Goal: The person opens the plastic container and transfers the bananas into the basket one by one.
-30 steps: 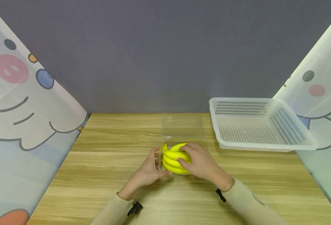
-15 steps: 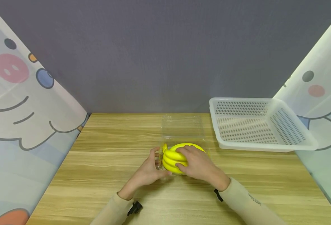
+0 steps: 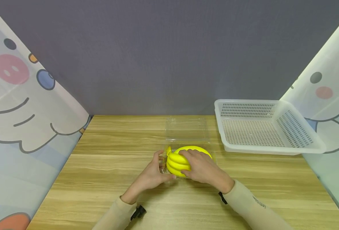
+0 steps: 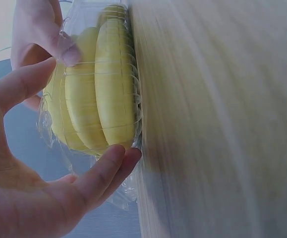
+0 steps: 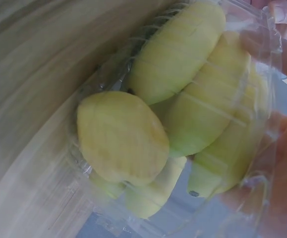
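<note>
A yellow bunch of bananas (image 3: 177, 163) lies in a clear plastic clamshell box (image 4: 81, 27), its stem end to the left. The box's transparent lid (image 3: 186, 129) is folded open toward the wall. My left hand (image 3: 150, 176) holds the box's left end, thumb at the front and fingers at the far side. From the right, my right hand (image 3: 203, 168) grips the bunch over its top, thumb at the front, partly hiding the bananas. In the right wrist view, a rounded yellow fruit (image 5: 123, 139) shows beside the banana tips through the plastic.
A white perforated plastic basket (image 3: 273, 150) stands at the back right of the wooden table (image 3: 114, 137). A dark grey wall (image 3: 158, 64) rises behind the table, and cartoon-printed curtains (image 3: 19, 105) flank both sides.
My right hand has slid slightly left along the bananas, baring more of the rear banana at the right, and its thumb has moved lower. The left hand and box have stayed put.
</note>
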`<state>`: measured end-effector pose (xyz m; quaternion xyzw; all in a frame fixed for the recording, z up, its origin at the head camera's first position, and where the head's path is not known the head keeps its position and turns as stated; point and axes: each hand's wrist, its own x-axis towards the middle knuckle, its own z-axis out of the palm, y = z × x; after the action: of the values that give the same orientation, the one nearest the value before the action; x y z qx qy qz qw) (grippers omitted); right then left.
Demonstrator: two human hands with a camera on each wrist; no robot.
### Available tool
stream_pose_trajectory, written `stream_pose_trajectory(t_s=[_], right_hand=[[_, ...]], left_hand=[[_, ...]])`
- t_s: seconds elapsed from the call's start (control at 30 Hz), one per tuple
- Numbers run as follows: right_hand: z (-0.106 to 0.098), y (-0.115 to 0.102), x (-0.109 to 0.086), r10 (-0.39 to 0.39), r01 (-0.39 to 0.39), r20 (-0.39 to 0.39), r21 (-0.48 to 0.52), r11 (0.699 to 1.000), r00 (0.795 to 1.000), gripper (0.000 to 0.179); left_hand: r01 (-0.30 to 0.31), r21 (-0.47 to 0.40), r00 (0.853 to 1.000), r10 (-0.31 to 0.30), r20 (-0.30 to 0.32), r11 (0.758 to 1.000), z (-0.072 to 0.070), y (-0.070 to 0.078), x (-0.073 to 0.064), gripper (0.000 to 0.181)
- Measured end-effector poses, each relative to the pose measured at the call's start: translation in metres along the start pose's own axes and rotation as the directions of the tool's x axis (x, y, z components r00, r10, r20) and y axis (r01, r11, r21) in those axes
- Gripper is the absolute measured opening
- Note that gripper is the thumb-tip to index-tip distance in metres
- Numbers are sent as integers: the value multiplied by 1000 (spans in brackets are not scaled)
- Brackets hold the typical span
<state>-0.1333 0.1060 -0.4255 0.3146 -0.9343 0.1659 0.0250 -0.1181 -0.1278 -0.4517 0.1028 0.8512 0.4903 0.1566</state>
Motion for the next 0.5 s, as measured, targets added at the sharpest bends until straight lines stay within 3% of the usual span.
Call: stream_pose_trajectory(t_s=[0.27,0.5], right_hand=[[0,1,2,-2,2,22,5,1000,1000,70],[3,4,1,-43,41,-36,-48,998,998,69]], left_hand=[[6,-5,1000,-6,-1,1000,1,1,0,114],[7,-5,1000,-7,-1,1000,1,1,-1,114]])
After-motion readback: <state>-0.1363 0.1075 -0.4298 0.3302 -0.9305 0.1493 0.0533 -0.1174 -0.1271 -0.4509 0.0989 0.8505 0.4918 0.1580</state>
